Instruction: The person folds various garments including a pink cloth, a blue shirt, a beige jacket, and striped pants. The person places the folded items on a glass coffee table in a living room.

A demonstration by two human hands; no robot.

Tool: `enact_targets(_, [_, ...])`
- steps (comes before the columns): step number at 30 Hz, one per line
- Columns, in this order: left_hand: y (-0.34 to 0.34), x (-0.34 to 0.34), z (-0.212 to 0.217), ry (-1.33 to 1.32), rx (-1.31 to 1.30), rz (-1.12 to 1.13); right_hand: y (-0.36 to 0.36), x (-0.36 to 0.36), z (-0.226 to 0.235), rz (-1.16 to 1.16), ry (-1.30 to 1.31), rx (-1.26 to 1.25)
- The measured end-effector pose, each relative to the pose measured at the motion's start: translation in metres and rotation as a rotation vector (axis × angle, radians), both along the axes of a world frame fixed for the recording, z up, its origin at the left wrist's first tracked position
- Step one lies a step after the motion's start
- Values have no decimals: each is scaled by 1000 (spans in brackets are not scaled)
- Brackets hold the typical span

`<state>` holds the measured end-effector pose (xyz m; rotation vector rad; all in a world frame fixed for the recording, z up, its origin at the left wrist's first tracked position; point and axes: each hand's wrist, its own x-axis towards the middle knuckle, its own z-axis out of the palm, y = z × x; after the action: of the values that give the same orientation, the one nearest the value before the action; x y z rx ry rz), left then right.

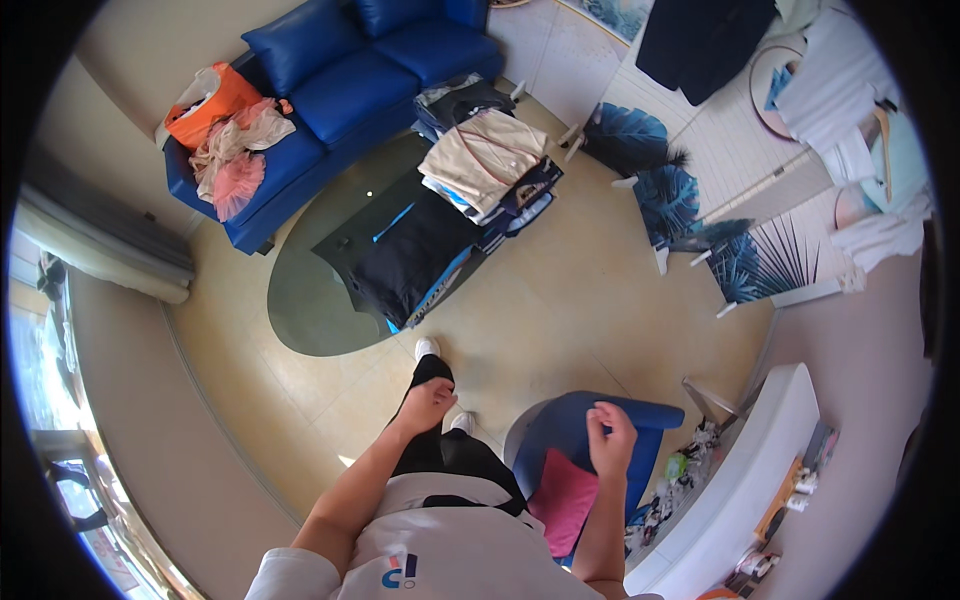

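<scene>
My left hand (430,401) hangs in front of my dark trousers, its fingers loosely curled and nothing visible in them. To the right, my right hand (611,438) is raised over the blue armchair (640,416), curled into a loose fist that looks empty. Neither hand touches any of the clothes. Ahead of me, a black garment (408,262) lies spread on the oval glass table (305,300). Beyond it, stacked folded clothes (485,160) with a beige piece on top sit at the table's right end.
A blue sofa (345,95) at the back holds an orange bag (212,105) and pink and cream clothes (238,165). Folding panels with blue leaves (670,205) and hanging garments (835,90) stand at right. A pink cushion (563,500) rests on the armchair, beside a white shelf (745,480).
</scene>
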<state>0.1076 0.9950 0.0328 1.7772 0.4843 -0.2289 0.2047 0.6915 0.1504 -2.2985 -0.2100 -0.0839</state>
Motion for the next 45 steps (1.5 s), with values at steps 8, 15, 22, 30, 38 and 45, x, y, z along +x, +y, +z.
enact_targets(8, [104,114,-96,178,555,401,138,25,-11,319,189,-59])
enact_targets(15, [160,143,-124,387,920,146,198,65,5,370,215,-53])
enact_targets(22, [182,139,-140,44,455,290,207,111,-2,417,296,-56])
enact_targets(30, [96,197,29,-203,-634,60,227,142,-92,470,667,146])
enact_targets(38, [5,216,150,-190,-1216,-810,168,140,-31,185,928,668])
enact_targets(45, [33,207,179,-218,-1438,-884,125,124,-34,-187,896,1158])
